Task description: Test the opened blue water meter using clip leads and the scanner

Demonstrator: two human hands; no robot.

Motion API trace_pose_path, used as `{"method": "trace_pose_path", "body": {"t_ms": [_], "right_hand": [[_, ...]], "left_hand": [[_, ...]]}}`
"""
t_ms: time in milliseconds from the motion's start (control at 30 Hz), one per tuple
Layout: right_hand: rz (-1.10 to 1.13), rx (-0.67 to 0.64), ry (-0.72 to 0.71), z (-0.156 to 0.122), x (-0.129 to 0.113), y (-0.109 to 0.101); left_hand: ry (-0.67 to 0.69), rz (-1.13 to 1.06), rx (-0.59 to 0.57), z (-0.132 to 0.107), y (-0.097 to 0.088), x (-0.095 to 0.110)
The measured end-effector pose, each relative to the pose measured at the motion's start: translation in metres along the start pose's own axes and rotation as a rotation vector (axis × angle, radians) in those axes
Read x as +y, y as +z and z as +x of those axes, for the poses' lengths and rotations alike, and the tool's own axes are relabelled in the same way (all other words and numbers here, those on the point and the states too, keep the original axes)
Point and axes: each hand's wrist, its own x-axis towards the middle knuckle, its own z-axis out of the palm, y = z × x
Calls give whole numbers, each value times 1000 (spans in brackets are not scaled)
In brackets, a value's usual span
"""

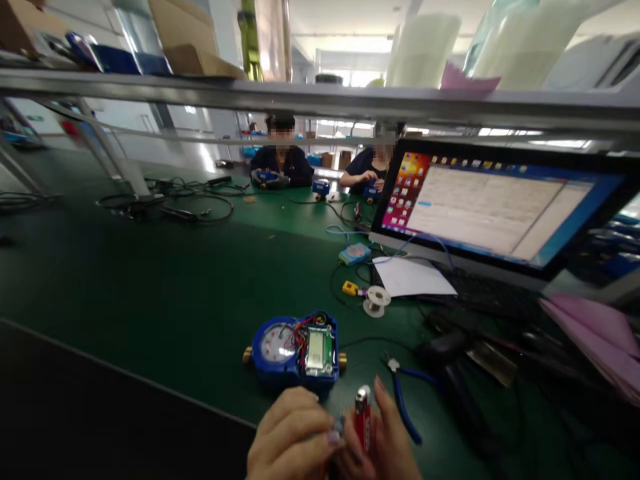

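My right hand is closed round a red lighter, held upright with its metal top uppermost. Beside it, my left hand has its fingers pinched close to the lighter; a small greyish piece shows at the fingertips, too blurred to name. Just beyond my hands a blue water meter lies on the green table, its cover off. Its round dial, coloured wires and circuit board with a small display are exposed. To the right lie blue-handled cutting pliers.
A spool of solder wire, a yellow tag-like piece and white paper lie before a monitor. A black scanner-like tool is at right. Two people sit opposite; an overhead shelf crosses the view. Cables lie left.
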Motion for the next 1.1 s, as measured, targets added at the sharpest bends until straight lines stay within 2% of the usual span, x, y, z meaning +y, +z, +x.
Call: {"method": "trace_pose_path", "body": {"t_ms": [67,133,333,567,1100], "right_hand": [[240,-57,67,0,0,12],[309,-55,101,1,-3,18],[273,-116,99,7,-6,16],[225,-175,172,12,-3,10],[228,-153,232,15,-2,0]], "left_hand": [[-11,-31,3,3,-2,-1],[-38,-35,7,1,-2,-2],[-81,-36,-6,-13,-3,-7],[-106,-50,-34,-12,-1,-14],[-140,-60,-86,-14,6,-20]]}}
